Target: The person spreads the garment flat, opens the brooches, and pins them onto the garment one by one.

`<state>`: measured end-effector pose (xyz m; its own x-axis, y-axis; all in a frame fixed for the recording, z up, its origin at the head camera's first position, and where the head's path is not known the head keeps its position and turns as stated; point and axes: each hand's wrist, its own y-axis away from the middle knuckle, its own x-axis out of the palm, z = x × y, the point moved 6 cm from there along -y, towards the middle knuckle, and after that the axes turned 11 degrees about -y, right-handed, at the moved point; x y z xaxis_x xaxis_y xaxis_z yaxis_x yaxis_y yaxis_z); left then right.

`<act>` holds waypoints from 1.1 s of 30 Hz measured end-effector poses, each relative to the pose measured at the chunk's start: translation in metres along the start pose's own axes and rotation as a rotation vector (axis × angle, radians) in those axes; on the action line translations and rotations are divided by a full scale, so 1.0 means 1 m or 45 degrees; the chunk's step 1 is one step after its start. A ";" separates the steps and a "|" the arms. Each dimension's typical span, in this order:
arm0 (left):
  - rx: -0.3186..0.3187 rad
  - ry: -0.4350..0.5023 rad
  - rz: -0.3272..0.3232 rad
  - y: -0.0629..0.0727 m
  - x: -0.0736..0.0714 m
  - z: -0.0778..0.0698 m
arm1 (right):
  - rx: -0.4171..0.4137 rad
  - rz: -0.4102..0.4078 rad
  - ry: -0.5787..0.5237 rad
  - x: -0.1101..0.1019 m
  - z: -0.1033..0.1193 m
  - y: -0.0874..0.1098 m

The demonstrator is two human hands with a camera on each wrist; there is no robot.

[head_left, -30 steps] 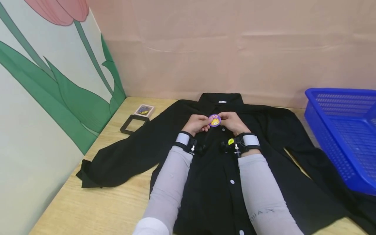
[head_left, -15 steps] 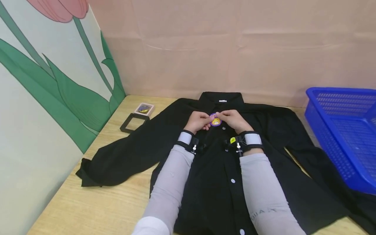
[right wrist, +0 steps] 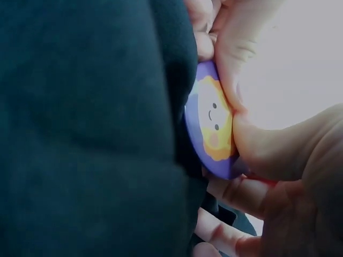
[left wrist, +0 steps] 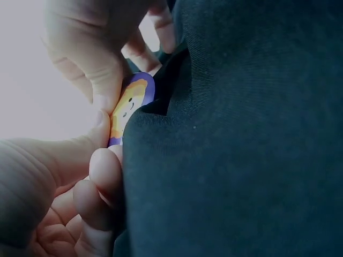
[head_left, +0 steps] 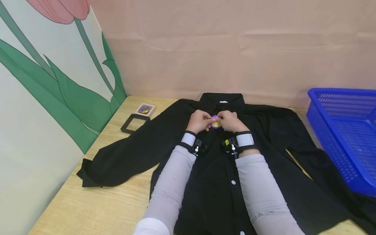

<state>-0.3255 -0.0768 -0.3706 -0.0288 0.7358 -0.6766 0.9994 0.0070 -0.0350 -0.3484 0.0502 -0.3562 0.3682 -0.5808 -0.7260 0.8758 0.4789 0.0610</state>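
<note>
A round purple badge with a yellow smiling cartoon face is at the upper front of a black button-up shirt. My left hand pinches the badge from one side, thumb on its face and curled fingers behind the rim. From the other side my right hand pinches it too. Both thumbs meet on the printed face in the right wrist view, where the badge shows close to the dark cloth. Folded shirt fabric hides part of the badge in the left wrist view; its back is hidden.
A small pale-framed case with a yellow-and-dark item inside lies beside a black square frame at the table's far left. A blue plastic basket stands at the right. The wooden table meets a pinkish backdrop.
My right hand has shifted from the badge's right edge onto its face, its thumb now against the left one. More of the badge is covered. The shirt stays spread out.
</note>
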 end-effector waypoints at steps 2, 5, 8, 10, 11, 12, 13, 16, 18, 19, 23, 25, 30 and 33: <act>0.004 -0.036 -0.007 0.000 -0.001 -0.001 | 0.040 0.015 0.016 0.002 0.000 0.000; 0.009 -0.115 -0.011 0.003 -0.005 -0.004 | 0.098 0.059 0.051 0.006 -0.001 0.000; 0.023 -0.201 -0.019 0.005 -0.007 -0.007 | 0.125 0.099 0.068 0.009 -0.002 0.000; 0.029 -0.249 -0.024 0.006 -0.008 -0.008 | 0.144 0.110 0.069 0.011 -0.002 0.001; 0.031 -0.271 -0.031 0.006 -0.008 -0.009 | 0.148 0.109 0.067 0.011 -0.002 0.001; 0.034 -0.292 -0.038 0.006 -0.009 -0.010 | 0.150 0.107 0.060 0.012 -0.002 0.001; 0.034 -0.312 -0.045 0.006 -0.009 -0.010 | 0.149 0.104 0.053 0.012 -0.002 0.001; 0.026 -0.327 -0.056 0.006 -0.010 -0.011 | 0.142 0.082 0.016 0.011 -0.003 0.001; 0.014 -0.304 -0.059 0.005 -0.010 -0.010 | 0.124 0.059 -0.006 0.010 -0.002 0.001; 0.007 -0.295 -0.060 0.005 -0.010 -0.009 | 0.118 0.050 -0.016 0.010 -0.003 0.001; -0.017 -0.264 -0.049 0.005 -0.009 -0.006 | 0.100 0.036 -0.030 0.010 -0.003 0.000; -0.019 -0.266 -0.039 0.005 -0.008 -0.006 | 0.109 0.042 -0.024 0.011 -0.003 0.000; -0.007 -0.277 -0.041 0.006 -0.009 -0.007 | 0.100 0.022 -0.014 0.009 -0.003 -0.001; 0.000 -0.296 -0.050 0.006 -0.011 -0.008 | 0.085 -0.003 -0.025 0.007 -0.002 -0.001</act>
<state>-0.3193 -0.0790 -0.3576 -0.0716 0.5594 -0.8258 0.9974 0.0323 -0.0646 -0.3474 0.0470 -0.3624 0.3717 -0.5950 -0.7126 0.8953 0.4328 0.1057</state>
